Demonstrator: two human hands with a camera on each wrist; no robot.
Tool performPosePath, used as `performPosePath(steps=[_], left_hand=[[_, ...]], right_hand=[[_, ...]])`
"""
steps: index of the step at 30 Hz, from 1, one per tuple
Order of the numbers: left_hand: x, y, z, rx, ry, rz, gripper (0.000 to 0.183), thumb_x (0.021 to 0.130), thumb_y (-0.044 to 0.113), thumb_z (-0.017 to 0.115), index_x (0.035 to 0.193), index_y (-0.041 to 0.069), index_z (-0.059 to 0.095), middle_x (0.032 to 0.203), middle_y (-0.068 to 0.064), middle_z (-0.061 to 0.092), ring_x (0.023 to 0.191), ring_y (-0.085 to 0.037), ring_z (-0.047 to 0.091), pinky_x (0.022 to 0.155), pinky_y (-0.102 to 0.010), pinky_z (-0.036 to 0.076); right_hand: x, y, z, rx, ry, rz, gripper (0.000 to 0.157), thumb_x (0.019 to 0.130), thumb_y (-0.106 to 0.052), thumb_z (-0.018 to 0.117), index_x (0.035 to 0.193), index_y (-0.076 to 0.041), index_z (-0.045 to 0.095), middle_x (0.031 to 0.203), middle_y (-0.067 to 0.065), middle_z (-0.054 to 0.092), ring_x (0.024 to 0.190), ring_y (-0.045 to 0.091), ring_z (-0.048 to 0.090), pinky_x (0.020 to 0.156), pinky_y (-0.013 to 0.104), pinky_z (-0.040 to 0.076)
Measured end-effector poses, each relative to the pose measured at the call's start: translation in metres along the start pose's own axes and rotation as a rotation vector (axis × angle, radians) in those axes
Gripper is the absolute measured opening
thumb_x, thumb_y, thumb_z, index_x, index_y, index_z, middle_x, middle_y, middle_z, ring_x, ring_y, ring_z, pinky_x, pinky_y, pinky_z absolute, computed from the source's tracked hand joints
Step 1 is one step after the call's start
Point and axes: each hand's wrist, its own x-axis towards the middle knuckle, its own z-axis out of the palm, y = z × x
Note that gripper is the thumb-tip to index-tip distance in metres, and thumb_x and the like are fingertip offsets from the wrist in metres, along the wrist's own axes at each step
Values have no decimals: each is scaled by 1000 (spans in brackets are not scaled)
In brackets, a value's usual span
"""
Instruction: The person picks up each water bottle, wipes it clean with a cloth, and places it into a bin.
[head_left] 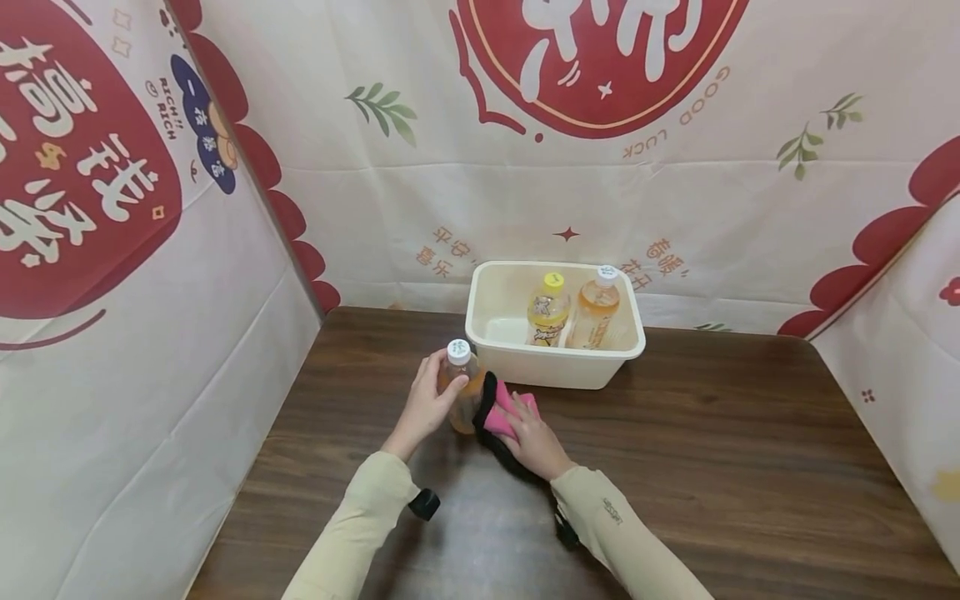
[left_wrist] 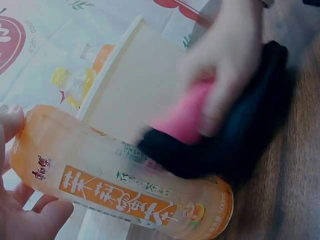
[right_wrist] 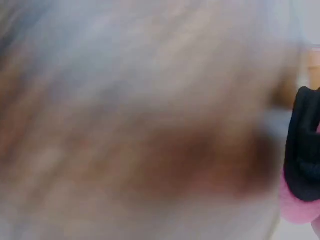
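Observation:
In the head view, my left hand (head_left: 424, 407) grips a clear bottle of orange drink (head_left: 465, 410) with a white cap, held upright over the table in front of the bin. The left wrist view shows its orange label with Chinese lettering, the fingers and thumb around the upper part. My right hand (head_left: 537, 443) holds a pink-and-black cloth (head_left: 498, 422) against the bottle's right side, low on the label. Its black part hangs down below the fingers. Motion blurs this hand in the left wrist view, and the right wrist view catches only the cloth's edge (right_wrist: 300, 165).
Behind the hands stands a cream plastic bin (head_left: 540, 367). Inside are a yellow-capped bottle (head_left: 548, 312) and a white-capped orange drink bottle (head_left: 596, 312). The dark wooden table (head_left: 735, 442) meets printed fabric walls (head_left: 465, 192) at the back and sides.

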Motion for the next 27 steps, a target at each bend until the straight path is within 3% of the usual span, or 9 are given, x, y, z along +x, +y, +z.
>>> performPosePath(steps=[3,7,13,16,20,27], left_hand=[[0,0,-1,2,1,14,47,88,22,60,127,1,42,118,-19,46,113,-33,45,92,-48,39],[1,-1,-3,-5,8,18,45,87,18,61,125,1,43,115,-19,47,108,-32,46,90,-49,41],[1,-1,-2,-8,-9,4,44,87,9,58,127,1,42,116,-20,46,109,-32,46,91,-47,41],[1,-1,-2,-15,-11,-2,45,86,9,58,127,0,42,118,-21,45,112,-34,45,93,-48,40],[1,-1,-1,-31,-7,-7,43,87,9,58,127,1,43,117,-21,45,111,-34,46,93,-48,40],[1,-3,-1,-22,8,12,44,87,14,60,126,1,43,114,-20,47,108,-33,46,89,-49,41]], right_hand=[[13,-11,-18,58,84,-31,40,77,-11,70,114,1,61,129,27,46,119,39,44,93,51,38],[35,-28,-48,100,181,-133,43,74,-4,70,115,4,59,129,27,46,119,40,44,94,50,37],[62,-48,-76,152,231,-231,45,75,-2,67,118,4,57,131,26,44,123,39,40,100,52,30],[67,-51,-76,168,240,-205,45,75,-2,68,119,3,57,131,26,44,122,38,40,100,52,29],[62,-47,-61,198,239,-158,45,76,-2,69,119,3,57,131,25,45,119,36,45,101,51,29],[42,-31,-33,171,291,-147,49,74,-2,70,120,3,56,130,25,46,112,38,50,88,46,43]])
